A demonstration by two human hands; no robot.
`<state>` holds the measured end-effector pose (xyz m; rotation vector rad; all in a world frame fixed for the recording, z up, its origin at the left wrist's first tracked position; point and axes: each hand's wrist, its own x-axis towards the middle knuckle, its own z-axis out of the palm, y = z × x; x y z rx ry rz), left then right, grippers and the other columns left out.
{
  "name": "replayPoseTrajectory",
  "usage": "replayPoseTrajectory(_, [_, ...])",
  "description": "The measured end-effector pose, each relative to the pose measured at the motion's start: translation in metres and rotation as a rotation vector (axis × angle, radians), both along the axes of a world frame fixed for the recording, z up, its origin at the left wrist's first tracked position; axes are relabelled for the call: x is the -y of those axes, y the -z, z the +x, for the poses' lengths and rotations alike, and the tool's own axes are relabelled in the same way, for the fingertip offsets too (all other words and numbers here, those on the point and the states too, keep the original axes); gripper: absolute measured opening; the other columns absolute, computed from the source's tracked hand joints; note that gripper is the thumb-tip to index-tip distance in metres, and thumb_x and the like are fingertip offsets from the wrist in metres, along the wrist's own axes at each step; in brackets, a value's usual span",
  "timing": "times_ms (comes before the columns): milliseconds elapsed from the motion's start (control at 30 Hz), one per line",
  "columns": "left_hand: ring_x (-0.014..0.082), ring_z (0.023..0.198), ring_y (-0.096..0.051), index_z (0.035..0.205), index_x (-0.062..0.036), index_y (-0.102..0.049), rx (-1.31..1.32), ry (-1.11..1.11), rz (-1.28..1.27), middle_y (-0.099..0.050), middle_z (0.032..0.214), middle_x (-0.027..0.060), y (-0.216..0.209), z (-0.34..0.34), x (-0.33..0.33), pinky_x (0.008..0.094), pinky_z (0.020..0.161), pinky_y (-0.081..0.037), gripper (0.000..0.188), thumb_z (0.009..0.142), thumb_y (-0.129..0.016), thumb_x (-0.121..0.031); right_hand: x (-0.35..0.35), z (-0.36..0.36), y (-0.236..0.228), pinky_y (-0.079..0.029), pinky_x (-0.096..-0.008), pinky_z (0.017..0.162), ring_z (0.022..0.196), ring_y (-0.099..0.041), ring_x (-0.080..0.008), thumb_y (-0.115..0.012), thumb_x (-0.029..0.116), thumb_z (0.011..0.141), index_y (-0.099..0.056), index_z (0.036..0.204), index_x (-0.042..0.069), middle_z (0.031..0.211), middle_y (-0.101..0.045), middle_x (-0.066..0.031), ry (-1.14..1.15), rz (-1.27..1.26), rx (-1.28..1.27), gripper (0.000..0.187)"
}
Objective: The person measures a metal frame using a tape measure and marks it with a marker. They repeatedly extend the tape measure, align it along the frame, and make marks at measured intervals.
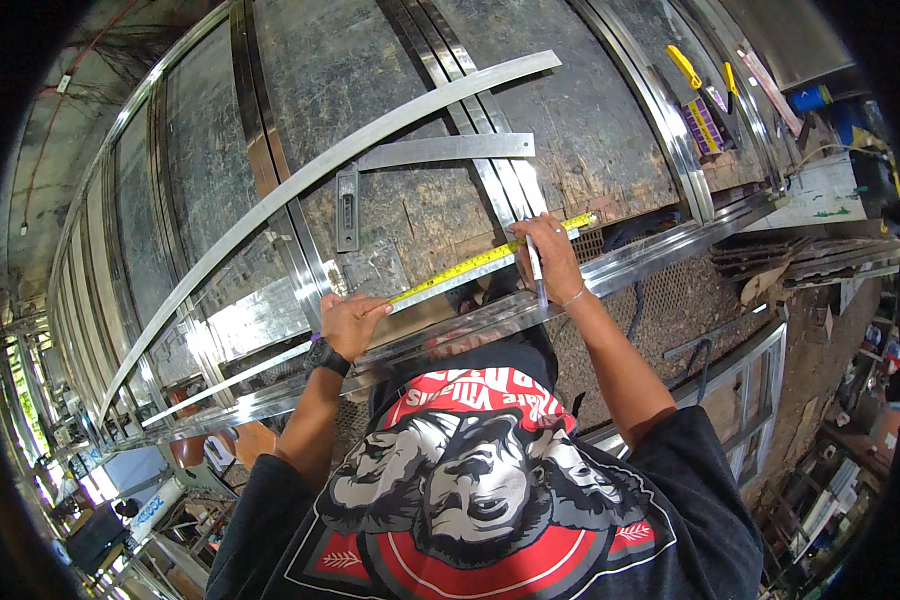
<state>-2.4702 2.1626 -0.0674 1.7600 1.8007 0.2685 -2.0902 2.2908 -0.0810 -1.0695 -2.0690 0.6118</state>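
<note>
Left fingers (374, 305) are pinching one yellow tape (460, 270); right fingers (542, 232) are gripping it and one pen (536, 266), between them the tape spanning near the bench's (585, 140) edge. Beyond, one square (445, 151) and one bar (450, 95) are lying, bare surface separating square from tape.

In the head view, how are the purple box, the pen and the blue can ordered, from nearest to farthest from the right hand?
1. Pen: held in the right hand.
2. Purple box: ahead and to the right.
3. Blue can: farther right, past the purple box.
</note>
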Motion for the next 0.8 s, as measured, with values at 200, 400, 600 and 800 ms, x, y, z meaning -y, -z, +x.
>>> replayPoseTrajectory(200, [0.0165,0.077,-0.061,0.104,-0.0243,-0.086,0.002,0.001,-0.033,-0.072,0.077,-0.0002,-0.003,0.001,-0.002,0.0394,0.094,-0.032,0.022,0.098,-0.072,-0.041,-0.002,0.001,0.003,-0.047,-0.0493,0.099,0.105,-0.062,-0.0386,-0.073,-0.007,0.08,-0.064,0.124,0.006,0.104,-0.068,-0.0143,-0.015,0.002,0.033,0.046])
replayPoseTrajectory(400, [0.0166,0.079,-0.062,0.104,-0.0238,-0.086,-0.038,0.029,0.034,-0.075,0.081,0.0001,0.004,-0.002,0.003,0.0394,0.095,-0.032,0.024,0.098,-0.072,-0.042,0.008,-0.006,-0.018,-0.049,-0.0451,0.092,0.097,-0.065,-0.0378,-0.069,0.011,0.098,-0.071,0.121,0.003,0.101,-0.071,-0.018,0.111,-0.039,-0.136,0.024])
replayPoseTrajectory(600, [0.0185,0.077,-0.062,0.101,-0.0188,-0.086,0.002,0.013,0.024,-0.074,0.08,0.0014,-0.003,0.002,0.0,0.0389,0.096,-0.033,0.025,0.097,-0.073,-0.04,0.018,-0.005,-0.021,-0.048,-0.0249,0.071,0.08,-0.059,-0.0058,-0.074,0.015,0.099,-0.071,0.105,0.003,0.091,-0.068,0.0019,0.158,-0.885,-0.655,0.013])
replayPoseTrajectory(800, [0.0182,0.079,-0.062,0.102,-0.0186,-0.086,0.014,-0.003,0.026,-0.074,0.08,0.0014,-0.007,0.003,0.0,0.0387,0.096,-0.034,0.025,0.096,-0.074,-0.04,0.024,-0.005,0.001,-0.046,-0.0262,0.064,0.074,-0.054,-0.0055,-0.079,0.009,0.093,-0.063,0.091,0.006,0.081,-0.064,0.0025,0.03,-0.686,-0.411,0.017])
